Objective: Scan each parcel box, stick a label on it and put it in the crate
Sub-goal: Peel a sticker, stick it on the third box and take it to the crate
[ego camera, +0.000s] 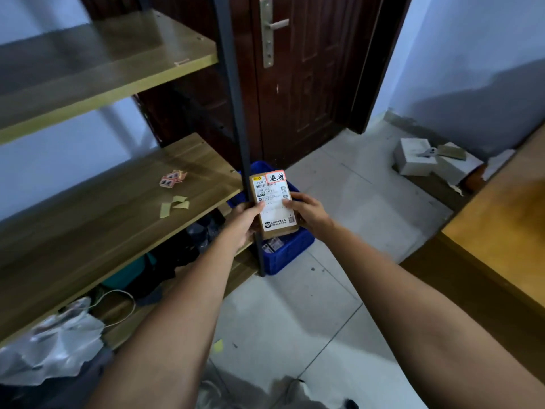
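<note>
A small brown parcel box (272, 202) with a white shipping label is held in the air above the blue crate (290, 252) on the floor. A red-bordered white sticker (275, 176) sits on the box's top right corner. My left hand (244, 222) grips the box's left edge, thumb on its face. My right hand (306, 212) grips the right edge, thumb on the label. The crate holds at least one other parcel (272, 245), mostly hidden by the box and a shelf post.
A wooden shelf unit (118, 208) stands at left with a stack of red stickers (173, 178) and yellow backing scraps (174, 205). Its black post (239, 113) runs beside the crate. A dark door is behind. White blocks (424, 159) lie right, a wooden table (501, 219) nearer.
</note>
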Tool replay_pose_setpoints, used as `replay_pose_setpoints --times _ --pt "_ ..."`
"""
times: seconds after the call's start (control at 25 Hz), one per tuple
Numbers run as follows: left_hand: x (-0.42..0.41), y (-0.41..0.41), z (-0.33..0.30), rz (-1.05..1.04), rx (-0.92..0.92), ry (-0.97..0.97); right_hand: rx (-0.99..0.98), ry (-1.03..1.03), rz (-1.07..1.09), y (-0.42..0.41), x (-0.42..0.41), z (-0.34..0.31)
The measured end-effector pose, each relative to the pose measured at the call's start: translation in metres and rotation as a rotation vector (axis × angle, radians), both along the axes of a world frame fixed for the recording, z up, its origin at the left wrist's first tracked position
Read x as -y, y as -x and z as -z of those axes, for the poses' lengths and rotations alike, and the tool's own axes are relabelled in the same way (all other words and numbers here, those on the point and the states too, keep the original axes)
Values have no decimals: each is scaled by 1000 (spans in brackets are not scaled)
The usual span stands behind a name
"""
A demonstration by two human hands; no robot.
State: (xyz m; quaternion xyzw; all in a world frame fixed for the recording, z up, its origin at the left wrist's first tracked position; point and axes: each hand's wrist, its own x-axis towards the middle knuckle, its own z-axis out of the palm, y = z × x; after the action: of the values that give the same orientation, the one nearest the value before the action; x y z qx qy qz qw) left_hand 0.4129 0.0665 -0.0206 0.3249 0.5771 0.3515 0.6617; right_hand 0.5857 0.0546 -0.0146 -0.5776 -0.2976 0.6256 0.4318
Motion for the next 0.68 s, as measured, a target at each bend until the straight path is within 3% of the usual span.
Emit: replay_pose_setpoints --times 0.4,0.68 --pt "-63 -82 17 -99 -13 24 79 32 30 -67 -63 6" --pt "-161 -108 52 -113 31 56 165 59 7 -88 -166 33"
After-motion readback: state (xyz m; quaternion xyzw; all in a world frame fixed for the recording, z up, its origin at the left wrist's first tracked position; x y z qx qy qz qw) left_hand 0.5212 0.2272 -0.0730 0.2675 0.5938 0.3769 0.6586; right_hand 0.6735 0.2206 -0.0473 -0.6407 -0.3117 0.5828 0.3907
